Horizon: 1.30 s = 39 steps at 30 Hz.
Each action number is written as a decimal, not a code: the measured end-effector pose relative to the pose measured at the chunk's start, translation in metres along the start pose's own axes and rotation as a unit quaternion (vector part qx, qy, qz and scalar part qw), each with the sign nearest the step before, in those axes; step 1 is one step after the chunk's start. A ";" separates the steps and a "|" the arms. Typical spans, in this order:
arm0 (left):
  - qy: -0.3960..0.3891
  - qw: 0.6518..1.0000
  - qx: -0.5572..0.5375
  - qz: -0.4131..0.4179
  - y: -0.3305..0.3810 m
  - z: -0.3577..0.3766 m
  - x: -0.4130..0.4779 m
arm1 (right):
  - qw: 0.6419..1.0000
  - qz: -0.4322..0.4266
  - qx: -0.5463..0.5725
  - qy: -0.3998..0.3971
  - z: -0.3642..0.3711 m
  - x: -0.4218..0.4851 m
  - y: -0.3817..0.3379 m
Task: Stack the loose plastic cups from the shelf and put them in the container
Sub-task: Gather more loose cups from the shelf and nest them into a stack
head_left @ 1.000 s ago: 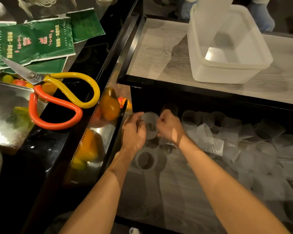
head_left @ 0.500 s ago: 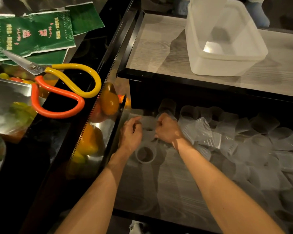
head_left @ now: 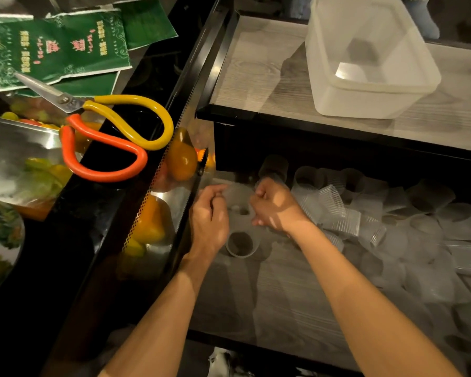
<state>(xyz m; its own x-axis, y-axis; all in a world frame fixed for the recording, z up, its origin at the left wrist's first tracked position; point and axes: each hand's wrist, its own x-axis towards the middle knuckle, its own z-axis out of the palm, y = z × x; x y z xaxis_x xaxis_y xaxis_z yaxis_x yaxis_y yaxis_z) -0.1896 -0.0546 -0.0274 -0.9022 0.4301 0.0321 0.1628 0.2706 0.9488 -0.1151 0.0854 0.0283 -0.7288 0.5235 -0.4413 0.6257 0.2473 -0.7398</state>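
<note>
Both hands are down on the lower shelf (head_left: 278, 289). My left hand (head_left: 208, 219) and my right hand (head_left: 276, 206) together grip a clear plastic cup (head_left: 238, 202) held between them. Just below it an upright clear cup (head_left: 241, 243) stands on the shelf. To the right lies a heap of several loose clear cups (head_left: 392, 219), some ribbed, some on their sides. A translucent rectangular container (head_left: 370, 99) sits on the upper shelf, at the top right; no cup shows inside it.
The upper shelf's black front edge (head_left: 337, 126) overhangs the cups. To the left, a black counter carries orange-and-yellow scissors (head_left: 112, 134) and green packets (head_left: 57, 47). Fruit (head_left: 181, 159) shows behind the perforated panel beside my left hand.
Both hands have stayed together at the left end of the shelf, working on the cup between them. The view has shifted slightly; the upright cup below them has stayed put.
</note>
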 end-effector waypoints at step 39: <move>-0.140 0.960 0.096 -0.225 -0.013 0.019 0.004 | 0.995 0.060 -0.076 -0.023 0.024 -0.009 0.041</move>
<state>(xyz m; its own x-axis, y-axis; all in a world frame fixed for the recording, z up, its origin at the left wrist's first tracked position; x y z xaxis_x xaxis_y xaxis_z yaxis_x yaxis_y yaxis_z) -0.1877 -0.0405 -0.0451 -0.7600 0.4403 -0.4781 -0.1230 0.6249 0.7709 -0.0897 0.0715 -0.0109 -0.6565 0.5194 -0.5470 0.7410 0.3081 -0.5967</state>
